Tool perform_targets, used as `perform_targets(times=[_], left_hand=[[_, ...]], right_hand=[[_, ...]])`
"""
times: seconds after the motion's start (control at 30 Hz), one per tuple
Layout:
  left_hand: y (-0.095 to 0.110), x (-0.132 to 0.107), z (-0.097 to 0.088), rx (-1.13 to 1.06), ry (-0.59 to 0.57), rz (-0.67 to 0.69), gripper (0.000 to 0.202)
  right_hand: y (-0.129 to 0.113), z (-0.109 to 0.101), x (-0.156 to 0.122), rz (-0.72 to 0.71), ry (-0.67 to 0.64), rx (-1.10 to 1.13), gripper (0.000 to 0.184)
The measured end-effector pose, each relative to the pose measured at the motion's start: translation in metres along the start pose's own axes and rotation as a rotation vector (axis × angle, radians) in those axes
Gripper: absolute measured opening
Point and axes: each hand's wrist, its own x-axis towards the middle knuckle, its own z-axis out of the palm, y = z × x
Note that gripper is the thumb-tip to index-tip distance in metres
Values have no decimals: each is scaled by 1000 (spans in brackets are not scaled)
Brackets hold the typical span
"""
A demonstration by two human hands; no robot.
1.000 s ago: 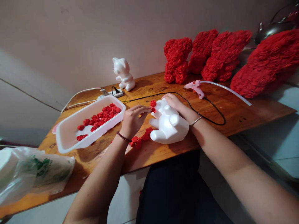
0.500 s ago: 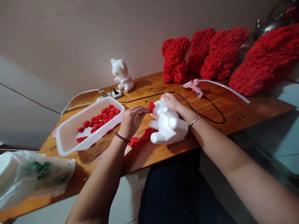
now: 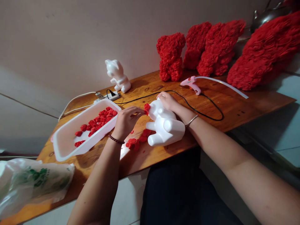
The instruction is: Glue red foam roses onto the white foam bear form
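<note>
A white foam bear form (image 3: 165,128) lies on its back on the wooden table (image 3: 225,115), its legs toward me. My right hand (image 3: 167,101) is wrapped over its upper end, steadying it. My left hand (image 3: 126,120), with a dark beaded bracelet, pinches a red foam rose (image 3: 147,108) against the form's top edge. Several loose red roses (image 3: 136,142) lie on the table just below that hand. More roses (image 3: 98,120) fill part of a white plastic tub (image 3: 93,144) to the left.
A pink glue gun (image 3: 192,84) with a black cord (image 3: 206,114) and a long glue stick (image 3: 222,82) lies beyond the form. Rose-covered bears (image 3: 170,56) stand along the wall, beside a bare foam bear (image 3: 117,76) and a power strip (image 3: 110,96). A plastic bag (image 3: 32,184) lies front left.
The whole view has drifted left and up as my head turned. Both hands remain in the same places on the form, and the rose stays at my left fingertips.
</note>
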Motion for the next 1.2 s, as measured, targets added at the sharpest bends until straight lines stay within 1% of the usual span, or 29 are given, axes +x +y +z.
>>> perform_targets(times=[0.37,0.5,0.73,0.97,1.2], left_hand=[[-2,-2,0,69,-22,63,16],[-3,-2,0,85,-27,64,17],[-2,1,0,218,-21,82,15],[-3,0,1,206,-29,84,17],[-1,1,2,199,-26,72,17]], right_hand=[[-6,0,-8,0,-11,-3,19],[-5,1,-8,-13,-7,20,19],[-9,-3,-11,-1,-14,-23,21],[-16,-5,-14,25,-25,-61,21],[-18,-5,-15,44,-34,-56,21]])
